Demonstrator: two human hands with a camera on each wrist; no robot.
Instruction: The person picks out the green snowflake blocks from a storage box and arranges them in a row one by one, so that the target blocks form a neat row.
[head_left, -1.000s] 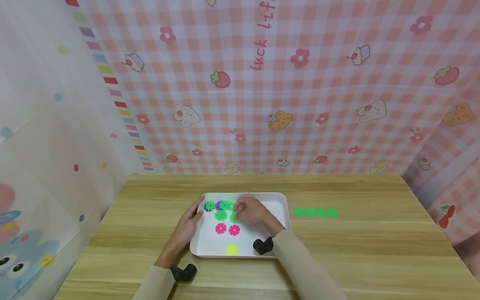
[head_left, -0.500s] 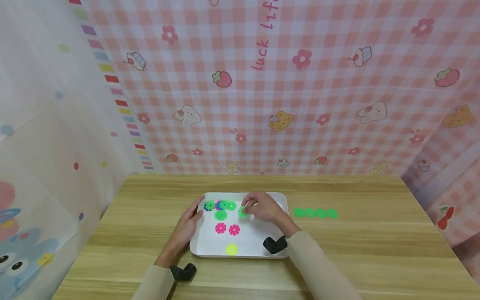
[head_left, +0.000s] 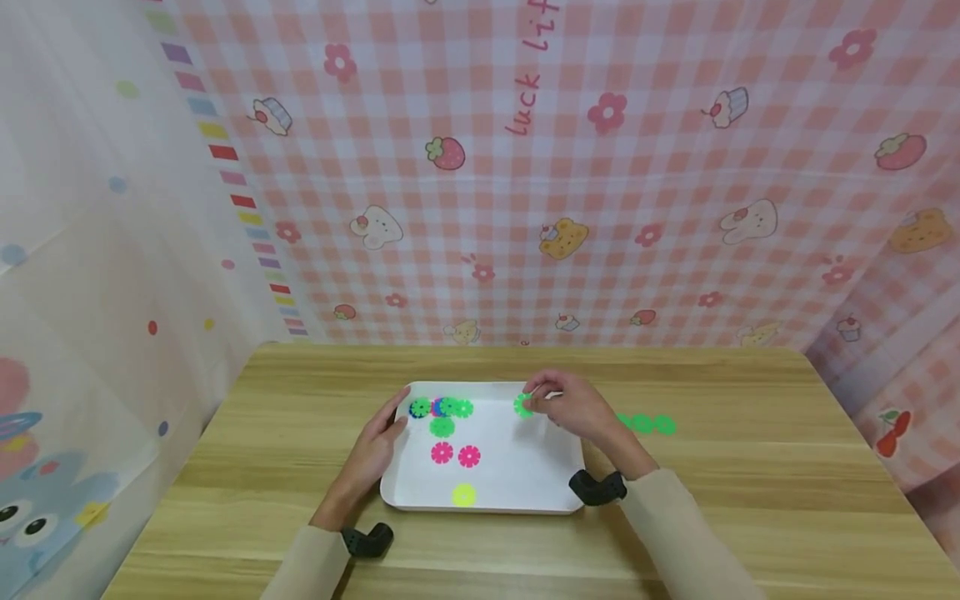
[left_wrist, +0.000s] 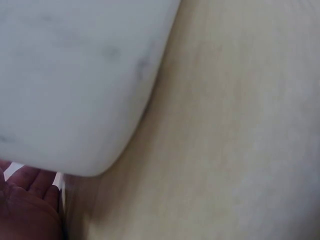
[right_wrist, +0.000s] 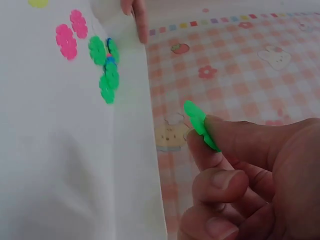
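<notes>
The left hand (head_left: 371,454) grips the left rim of a white rectangular tray (head_left: 517,479) near its far-left corner, thumb over the rim and fingers along the outside; the tray lies flat on a wood-grain counter (head_left: 750,508). In the tray, beside that corner, overlapping green, blue and pink notched discs (head_left: 448,407) line the far edge, with a larger green patch (head_left: 442,427) just nearer, then two bright pink notched discs (head_left: 442,452) side by side, and a yellow round disc (head_left: 464,496) by the near edge. Toward the tray's far-right corner, a thin green notched plastic disc (right_wrist: 200,125) is raised, pinched between the thumb and fingers of the right hand (head_left: 573,406); the right wrist view shows it nearly edge-on, its length slanting from upper left to lower right. Behind, a pink-checked cloth (head_left: 487,200) reads "luck lif", running upward and cut off. Beyond the tray's right edge, a row of green discs (head_left: 642,423) lies on the counter, partly hidden by the right wrist.
</notes>
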